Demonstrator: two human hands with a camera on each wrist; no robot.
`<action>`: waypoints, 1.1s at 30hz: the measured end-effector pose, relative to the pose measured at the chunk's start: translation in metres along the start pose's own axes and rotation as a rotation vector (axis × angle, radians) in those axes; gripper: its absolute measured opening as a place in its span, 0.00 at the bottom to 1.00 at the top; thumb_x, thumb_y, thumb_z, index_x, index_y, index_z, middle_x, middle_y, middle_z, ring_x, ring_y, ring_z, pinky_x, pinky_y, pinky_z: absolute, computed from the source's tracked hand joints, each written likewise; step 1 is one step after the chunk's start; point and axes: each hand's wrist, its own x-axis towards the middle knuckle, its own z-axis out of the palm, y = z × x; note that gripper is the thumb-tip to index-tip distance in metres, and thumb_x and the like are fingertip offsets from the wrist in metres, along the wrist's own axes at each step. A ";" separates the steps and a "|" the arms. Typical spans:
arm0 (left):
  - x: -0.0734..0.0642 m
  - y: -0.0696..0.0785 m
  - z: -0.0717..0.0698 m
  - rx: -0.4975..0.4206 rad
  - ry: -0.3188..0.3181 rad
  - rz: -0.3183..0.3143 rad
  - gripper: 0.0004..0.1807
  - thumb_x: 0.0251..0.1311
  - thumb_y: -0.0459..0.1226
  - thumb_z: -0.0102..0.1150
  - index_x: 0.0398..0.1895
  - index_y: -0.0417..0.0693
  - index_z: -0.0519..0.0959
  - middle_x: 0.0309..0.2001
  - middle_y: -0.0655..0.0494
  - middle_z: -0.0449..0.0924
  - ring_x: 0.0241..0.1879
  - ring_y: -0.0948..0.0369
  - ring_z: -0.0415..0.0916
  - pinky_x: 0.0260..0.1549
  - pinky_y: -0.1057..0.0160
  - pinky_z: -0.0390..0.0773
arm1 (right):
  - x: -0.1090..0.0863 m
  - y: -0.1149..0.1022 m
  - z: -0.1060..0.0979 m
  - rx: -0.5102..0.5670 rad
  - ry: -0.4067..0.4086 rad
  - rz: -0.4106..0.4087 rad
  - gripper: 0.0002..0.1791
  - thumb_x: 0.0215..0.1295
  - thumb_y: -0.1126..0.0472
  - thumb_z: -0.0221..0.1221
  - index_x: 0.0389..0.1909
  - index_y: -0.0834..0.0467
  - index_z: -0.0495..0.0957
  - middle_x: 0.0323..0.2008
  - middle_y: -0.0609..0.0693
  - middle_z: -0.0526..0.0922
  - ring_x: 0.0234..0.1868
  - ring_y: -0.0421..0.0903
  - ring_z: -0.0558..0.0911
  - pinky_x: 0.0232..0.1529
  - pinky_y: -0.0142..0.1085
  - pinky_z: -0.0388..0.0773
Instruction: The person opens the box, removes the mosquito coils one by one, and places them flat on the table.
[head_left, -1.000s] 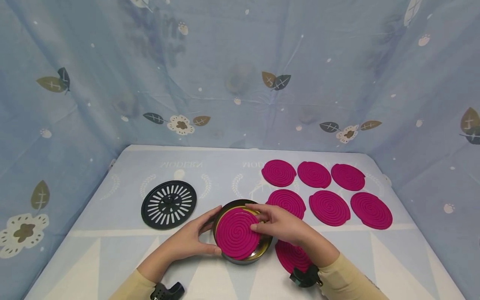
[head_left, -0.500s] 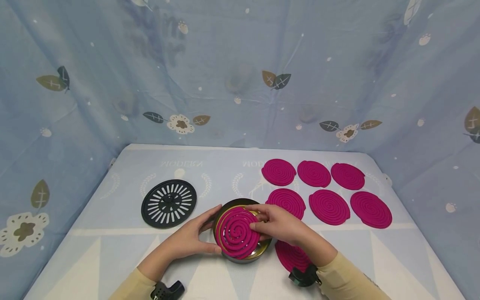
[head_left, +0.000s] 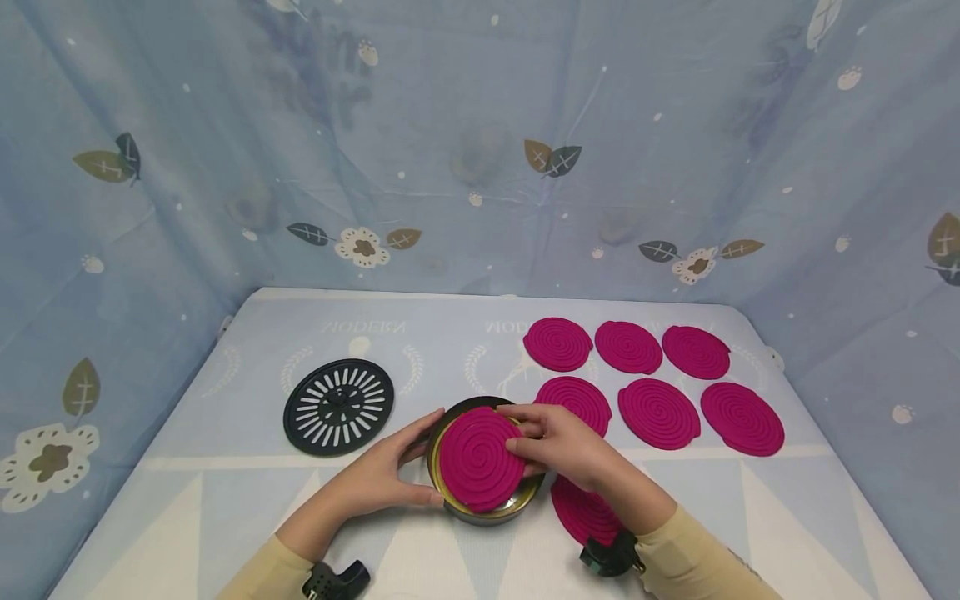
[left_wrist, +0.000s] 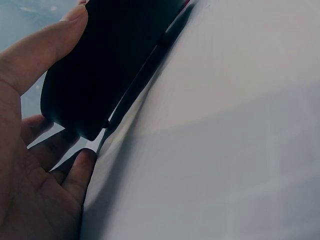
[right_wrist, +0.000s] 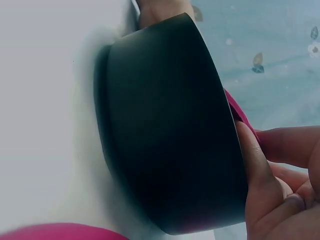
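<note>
A dark round tin (head_left: 482,520) with a golden inside stands on the table, in the middle of the head view. My left hand (head_left: 382,475) holds its left side, thumb at the near edge and fingers round the far side. In the left wrist view the thumb lies against the dark tin wall (left_wrist: 110,65). Over the tin's mouth is a magenta mosquito coil (head_left: 482,458), slightly tilted. My right hand (head_left: 558,446) pinches the coil's right edge between thumb and fingers. From the right wrist, only a thin strip of the coil (right_wrist: 237,109) shows past the rim.
Several magenta coils lie flat in rows at the back right, including one coil (head_left: 658,414). Another coil (head_left: 585,512) lies partly under my right forearm. A black slotted lid (head_left: 338,407) rests left of the tin. A patterned curtain (head_left: 480,167) rises behind the table.
Half a second ago the coil sagged, with gaps between its rings; now it looks flat and closed. It has shifted slightly right along with my right hand. My left hand stays on the tin.
</note>
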 end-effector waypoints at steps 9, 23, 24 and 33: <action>0.000 -0.003 -0.001 -0.013 -0.008 0.047 0.62 0.37 0.51 0.82 0.78 0.60 0.55 0.74 0.68 0.55 0.70 0.68 0.58 0.68 0.66 0.65 | -0.002 0.006 -0.010 0.061 0.027 -0.016 0.31 0.67 0.66 0.62 0.70 0.61 0.66 0.47 0.60 0.84 0.38 0.49 0.86 0.37 0.42 0.89; 0.000 -0.001 -0.002 -0.014 -0.007 0.030 0.63 0.37 0.51 0.82 0.78 0.59 0.55 0.74 0.67 0.55 0.68 0.65 0.62 0.68 0.64 0.64 | -0.020 0.012 -0.028 0.129 0.093 -0.029 0.34 0.68 0.63 0.63 0.73 0.58 0.64 0.24 0.47 0.65 0.28 0.41 0.79 0.35 0.39 0.88; 0.000 -0.001 -0.002 -0.013 -0.007 0.027 0.63 0.37 0.51 0.82 0.78 0.59 0.55 0.74 0.67 0.55 0.68 0.65 0.62 0.68 0.64 0.64 | -0.021 0.013 -0.030 0.132 0.092 -0.032 0.34 0.68 0.63 0.62 0.73 0.58 0.63 0.25 0.48 0.67 0.29 0.41 0.80 0.35 0.39 0.88; -0.001 0.000 -0.002 -0.008 -0.004 0.018 0.63 0.36 0.53 0.82 0.78 0.62 0.55 0.74 0.69 0.55 0.68 0.65 0.63 0.69 0.63 0.64 | -0.038 0.019 -0.048 0.140 0.123 -0.059 0.33 0.68 0.62 0.61 0.73 0.56 0.63 0.46 0.62 0.83 0.36 0.46 0.85 0.41 0.46 0.88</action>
